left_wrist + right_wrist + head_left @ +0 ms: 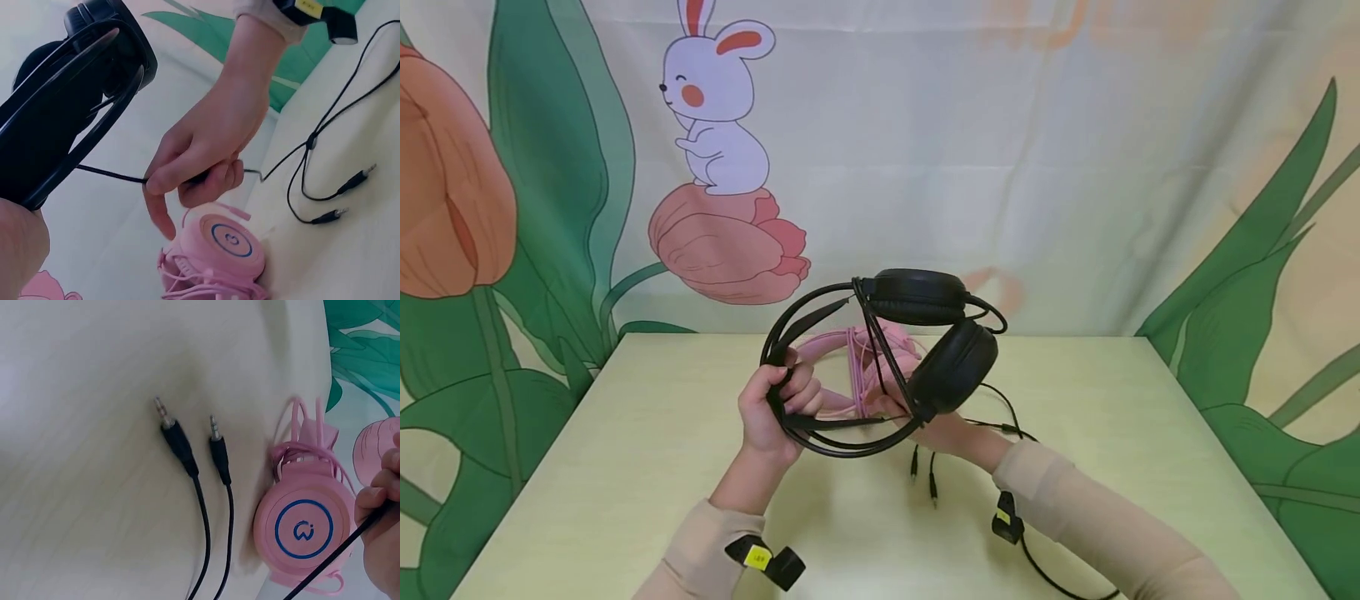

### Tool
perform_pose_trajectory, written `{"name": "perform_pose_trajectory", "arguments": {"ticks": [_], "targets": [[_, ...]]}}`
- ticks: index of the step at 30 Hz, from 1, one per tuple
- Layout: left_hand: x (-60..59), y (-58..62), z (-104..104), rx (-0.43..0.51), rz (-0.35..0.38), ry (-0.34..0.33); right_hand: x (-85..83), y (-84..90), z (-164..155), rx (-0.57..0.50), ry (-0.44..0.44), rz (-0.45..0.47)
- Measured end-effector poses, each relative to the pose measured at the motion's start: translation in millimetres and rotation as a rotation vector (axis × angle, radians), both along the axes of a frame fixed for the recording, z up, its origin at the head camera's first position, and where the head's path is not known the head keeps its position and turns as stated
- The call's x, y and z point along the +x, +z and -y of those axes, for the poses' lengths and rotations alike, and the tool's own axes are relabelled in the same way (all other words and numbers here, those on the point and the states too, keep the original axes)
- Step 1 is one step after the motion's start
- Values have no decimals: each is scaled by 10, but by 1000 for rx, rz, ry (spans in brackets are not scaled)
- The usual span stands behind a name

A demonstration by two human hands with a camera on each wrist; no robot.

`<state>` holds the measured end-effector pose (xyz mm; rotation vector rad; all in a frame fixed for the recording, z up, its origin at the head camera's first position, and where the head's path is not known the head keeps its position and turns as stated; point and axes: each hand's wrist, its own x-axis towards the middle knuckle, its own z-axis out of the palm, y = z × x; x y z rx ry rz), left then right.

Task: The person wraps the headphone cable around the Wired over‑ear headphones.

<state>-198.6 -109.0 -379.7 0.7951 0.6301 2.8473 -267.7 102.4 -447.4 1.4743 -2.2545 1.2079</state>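
Observation:
Black headphones are held up above the table, the two ear cups toward the right in the head view. My left hand grips them by the headband, fingers curled round it. Part of the black cable is looped along the headband and across it near the ear cups. My right hand pinches the cable below the ear cups; in the head view it is partly hidden behind the headphones. From it the cable runs on to two black audio plugs over the tabletop.
Pink headphones with a pink cable wound round them stand on the table behind the black pair. A printed curtain hangs at the table's back edge. Small black cameras are strapped to both wrists.

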Motion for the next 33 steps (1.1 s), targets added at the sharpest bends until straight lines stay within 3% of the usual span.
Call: {"name": "perform_pose_trajectory", "arguments": {"ticks": [2,4,9,17,26,33], "targets": [[-10,5,30,6,15,19,19,-22,23,67,-102,-128],[-22,8,59,-2,31,46,66,-36,6,164,-198,-151],[-57,2,121,-28,33,115,193,-19,-3,298,-329,-56],[-90,-12,206,-13,121,194,371,79,14,316,-315,-10],[-103,-32,235,-81,230,302,478,145,-8,279,-286,3],[-158,-40,319,-95,290,447,545,129,-142,307,-234,-50]]}}
